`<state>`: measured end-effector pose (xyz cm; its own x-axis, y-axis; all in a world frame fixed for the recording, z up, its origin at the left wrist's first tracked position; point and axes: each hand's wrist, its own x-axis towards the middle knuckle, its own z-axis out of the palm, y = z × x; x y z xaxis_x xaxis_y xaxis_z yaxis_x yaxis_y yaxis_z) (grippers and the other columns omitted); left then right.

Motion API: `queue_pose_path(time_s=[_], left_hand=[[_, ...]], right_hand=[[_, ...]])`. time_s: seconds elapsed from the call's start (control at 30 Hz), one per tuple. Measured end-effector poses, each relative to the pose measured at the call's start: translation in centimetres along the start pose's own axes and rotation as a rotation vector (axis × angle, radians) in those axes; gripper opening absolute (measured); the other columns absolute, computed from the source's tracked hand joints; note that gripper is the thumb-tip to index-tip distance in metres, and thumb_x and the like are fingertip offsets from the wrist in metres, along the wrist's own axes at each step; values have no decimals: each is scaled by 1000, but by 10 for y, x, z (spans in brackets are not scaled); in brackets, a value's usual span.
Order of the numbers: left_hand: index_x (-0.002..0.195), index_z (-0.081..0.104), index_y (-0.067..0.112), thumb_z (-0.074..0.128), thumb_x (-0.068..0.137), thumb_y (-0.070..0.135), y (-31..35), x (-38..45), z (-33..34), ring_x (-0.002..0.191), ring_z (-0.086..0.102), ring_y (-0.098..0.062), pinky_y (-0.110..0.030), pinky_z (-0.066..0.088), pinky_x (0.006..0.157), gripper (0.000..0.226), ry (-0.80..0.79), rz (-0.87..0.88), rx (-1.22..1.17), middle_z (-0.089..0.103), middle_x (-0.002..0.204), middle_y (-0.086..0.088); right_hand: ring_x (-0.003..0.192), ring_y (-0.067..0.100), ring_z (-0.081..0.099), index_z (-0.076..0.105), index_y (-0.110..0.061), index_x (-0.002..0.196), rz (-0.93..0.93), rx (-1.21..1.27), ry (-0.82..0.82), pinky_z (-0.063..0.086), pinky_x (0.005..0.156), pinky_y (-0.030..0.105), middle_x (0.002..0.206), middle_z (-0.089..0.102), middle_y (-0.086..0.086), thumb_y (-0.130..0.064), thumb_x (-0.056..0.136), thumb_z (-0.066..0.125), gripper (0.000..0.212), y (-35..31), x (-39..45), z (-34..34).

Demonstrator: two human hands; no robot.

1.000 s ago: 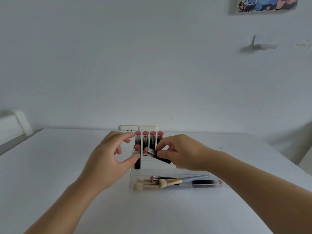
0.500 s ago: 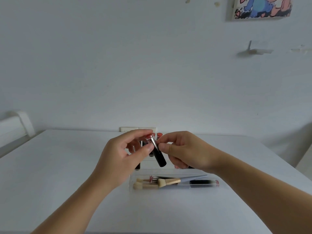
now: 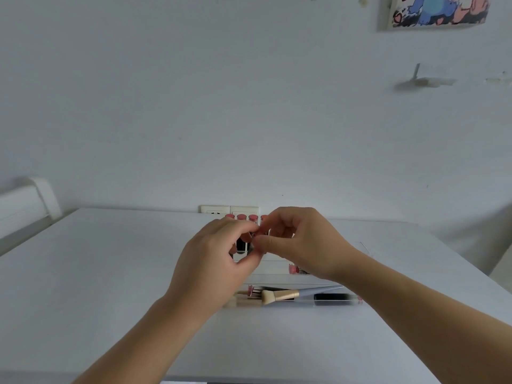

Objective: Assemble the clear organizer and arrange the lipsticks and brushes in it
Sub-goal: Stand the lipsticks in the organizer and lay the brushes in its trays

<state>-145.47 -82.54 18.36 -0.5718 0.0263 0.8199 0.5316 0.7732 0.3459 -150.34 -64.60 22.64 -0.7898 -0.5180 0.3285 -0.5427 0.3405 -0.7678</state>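
My left hand (image 3: 213, 261) and my right hand (image 3: 302, 245) meet above the clear organizer (image 3: 288, 277) and together pinch a black lipstick (image 3: 250, 247), which their fingers mostly hide. Behind them, a row of pink-capped lipsticks (image 3: 241, 217) stands upright in the organizer's back slots. Another dark lipstick (image 3: 240, 246) stands in the row in front. A pink-capped lipstick (image 3: 293, 269) lies under my right wrist. Several brushes (image 3: 279, 295) lie flat in the organizer's front tray.
The organizer sits on a white table (image 3: 110, 273) pushed against a white wall, with a wall socket (image 3: 230, 210) just behind it. A white chair back (image 3: 25, 203) shows at the far left.
Both hands have lowered the lipstick from in front of me down toward the organizer's slots. Their fingers have closed in around it, so it is now mostly hidden.
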Motion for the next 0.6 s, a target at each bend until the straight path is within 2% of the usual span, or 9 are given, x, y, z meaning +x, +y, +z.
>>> queue_pose_path(time_s=[0.07,0.17,0.27,0.3,0.37,0.47,0.6], left_hand=[[101,77,18,86,76,20,2,1,1,65,52,-10,-22,48,61,27,13,14,-2,46,75,31],[104,77,20,81,76,29,-3,-1,3,66,56,-10,-29,52,61,30,11,15,-20,50,77,30],[110,71,35,78,75,40,-10,-7,3,69,57,-5,-12,42,63,36,-12,-63,-62,55,74,33],[113,68,39,76,75,45,-12,-9,3,70,57,-5,-9,39,60,39,-27,-84,-64,57,75,30],[115,62,46,71,75,53,-14,-12,5,70,61,-8,-13,42,56,42,-57,-113,-80,63,77,22],[113,55,53,68,73,57,-14,-13,8,74,65,-10,-14,46,55,42,-52,-153,-137,66,95,34],[106,61,45,74,74,50,-14,-12,11,67,61,-13,-15,43,53,34,-24,-146,-106,65,89,33]], right_hand=[[61,8,57,76,-32,84,-13,-49,10,55,56,39,74,70,-6,-46,79,77,14,1,1,-1],[72,18,67,76,-41,87,3,-68,-21,59,62,49,82,74,-11,-54,77,71,18,2,1,-6],[77,31,67,76,-41,92,-8,-70,-46,59,68,56,84,75,-7,-48,84,69,13,4,4,-9],[78,31,67,76,-40,94,-12,-72,-52,59,70,54,84,75,-5,-43,88,69,10,5,5,-10],[80,27,69,76,-36,99,-10,-72,-65,60,75,48,87,75,-5,-34,93,68,10,7,7,-12],[82,19,70,75,-32,106,-7,-66,-90,61,74,35,91,75,-7,-26,97,65,14,7,9,-14],[83,14,70,74,-31,108,-18,-60,-101,59,72,28,92,75,-8,-23,96,65,17,6,10,-13]])
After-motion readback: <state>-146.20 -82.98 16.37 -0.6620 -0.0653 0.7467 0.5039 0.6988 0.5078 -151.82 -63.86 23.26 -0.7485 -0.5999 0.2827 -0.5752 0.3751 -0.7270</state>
